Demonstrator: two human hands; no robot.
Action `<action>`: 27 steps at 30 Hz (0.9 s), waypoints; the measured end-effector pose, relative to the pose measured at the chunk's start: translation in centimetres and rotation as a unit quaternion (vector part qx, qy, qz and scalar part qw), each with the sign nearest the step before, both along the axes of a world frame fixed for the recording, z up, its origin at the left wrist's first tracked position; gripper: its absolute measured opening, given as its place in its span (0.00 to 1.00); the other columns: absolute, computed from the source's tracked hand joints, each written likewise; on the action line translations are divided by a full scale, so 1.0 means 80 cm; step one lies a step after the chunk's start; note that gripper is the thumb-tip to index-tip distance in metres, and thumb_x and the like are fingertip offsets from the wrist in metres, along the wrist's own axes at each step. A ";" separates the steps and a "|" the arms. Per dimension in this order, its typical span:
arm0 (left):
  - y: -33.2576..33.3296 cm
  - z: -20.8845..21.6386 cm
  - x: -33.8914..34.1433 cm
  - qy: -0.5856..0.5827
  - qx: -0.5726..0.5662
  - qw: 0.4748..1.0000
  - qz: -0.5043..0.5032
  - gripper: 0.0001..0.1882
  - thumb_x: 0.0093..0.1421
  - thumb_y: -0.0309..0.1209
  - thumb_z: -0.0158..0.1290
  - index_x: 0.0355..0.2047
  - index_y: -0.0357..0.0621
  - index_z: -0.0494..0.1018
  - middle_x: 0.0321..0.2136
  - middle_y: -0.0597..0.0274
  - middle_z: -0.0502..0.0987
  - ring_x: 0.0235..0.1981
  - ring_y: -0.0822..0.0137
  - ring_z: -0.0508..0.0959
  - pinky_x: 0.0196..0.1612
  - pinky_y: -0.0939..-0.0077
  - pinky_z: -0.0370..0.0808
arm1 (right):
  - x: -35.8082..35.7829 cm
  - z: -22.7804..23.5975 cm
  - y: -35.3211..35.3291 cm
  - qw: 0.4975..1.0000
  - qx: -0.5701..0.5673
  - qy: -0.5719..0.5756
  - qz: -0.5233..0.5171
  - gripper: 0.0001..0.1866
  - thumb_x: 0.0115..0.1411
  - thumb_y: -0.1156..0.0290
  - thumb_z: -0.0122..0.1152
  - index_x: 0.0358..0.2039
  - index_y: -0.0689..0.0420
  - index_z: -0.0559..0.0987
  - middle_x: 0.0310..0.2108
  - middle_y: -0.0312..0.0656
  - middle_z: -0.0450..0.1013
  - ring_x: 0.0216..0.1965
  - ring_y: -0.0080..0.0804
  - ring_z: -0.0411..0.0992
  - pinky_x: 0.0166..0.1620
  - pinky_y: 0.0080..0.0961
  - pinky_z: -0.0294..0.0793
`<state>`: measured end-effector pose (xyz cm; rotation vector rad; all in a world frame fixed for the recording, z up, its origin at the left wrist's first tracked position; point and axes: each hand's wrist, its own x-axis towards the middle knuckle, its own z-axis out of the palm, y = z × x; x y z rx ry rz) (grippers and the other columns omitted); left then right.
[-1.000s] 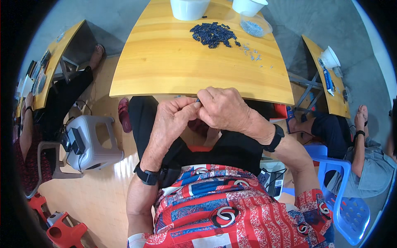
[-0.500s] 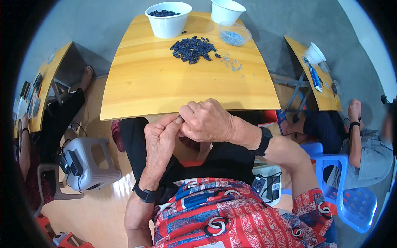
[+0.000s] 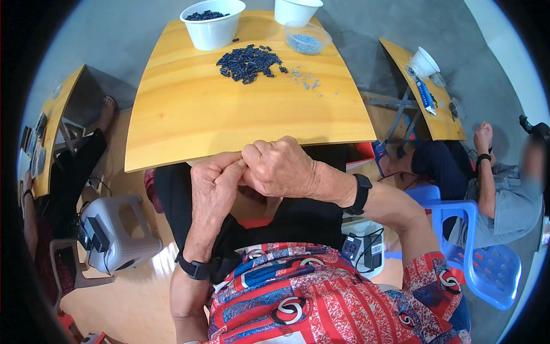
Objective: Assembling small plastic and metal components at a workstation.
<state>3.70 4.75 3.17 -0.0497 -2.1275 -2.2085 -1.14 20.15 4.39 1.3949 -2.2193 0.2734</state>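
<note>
My left hand [image 3: 216, 179] and my right hand [image 3: 279, 167] meet at the near edge of the wooden table [image 3: 189, 123]. Both are closed, fingertips pressed together, and whatever they pinch is hidden between the fingers. Beyond them on the tabletop lies a heap of small dark blue-black cylindrical pieces [image 3: 247, 63]. Small grey-silver bits [image 3: 306, 80] are scattered to the right of that heap.
At the table's far side stand a white tub [image 3: 212, 31] of dark pieces, another white tub [image 3: 298, 11] and a clear bowl [image 3: 307, 43] of pale blue-grey bits. A grey stool [image 3: 117, 232] is at left, a blue chair [image 3: 492, 264] at right. Another person [image 3: 495, 189] sits at right.
The whole view has shifted, so the table and its contents sit a little further left and higher. My hands remain together; the small dark tip seen between the fingers is now hidden.
</note>
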 end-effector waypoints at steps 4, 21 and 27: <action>0.006 0.005 -0.004 -0.001 -0.021 1.000 0.012 0.09 0.58 0.23 0.49 0.30 0.29 0.78 0.19 0.65 0.76 0.23 0.79 0.74 0.26 0.85 0.71 | -0.003 -0.001 0.005 1.000 0.014 -0.012 -0.020 0.12 0.46 0.68 0.61 0.16 0.58 0.68 0.16 0.38 0.60 0.18 0.32 0.67 0.20 0.28 0.67; 0.004 -0.011 -0.008 -0.049 -0.068 0.995 -0.046 0.09 0.58 0.23 0.49 0.32 0.30 0.78 0.20 0.62 0.77 0.23 0.76 0.76 0.29 0.83 0.72 | 0.004 -0.016 0.013 0.999 0.037 -0.010 -0.025 0.20 0.53 0.57 0.60 0.17 0.61 0.70 0.12 0.42 0.67 0.17 0.33 0.72 0.19 0.27 0.71; 0.003 -0.016 -0.025 -0.020 -0.031 0.999 -0.039 0.09 0.58 0.25 0.50 0.32 0.31 0.78 0.22 0.62 0.79 0.24 0.75 0.76 0.30 0.83 0.73 | -0.007 -0.015 0.014 0.995 -0.024 -0.052 -0.078 0.15 0.53 0.63 0.60 0.19 0.60 0.71 0.17 0.44 0.70 0.17 0.35 0.72 0.21 0.29 0.72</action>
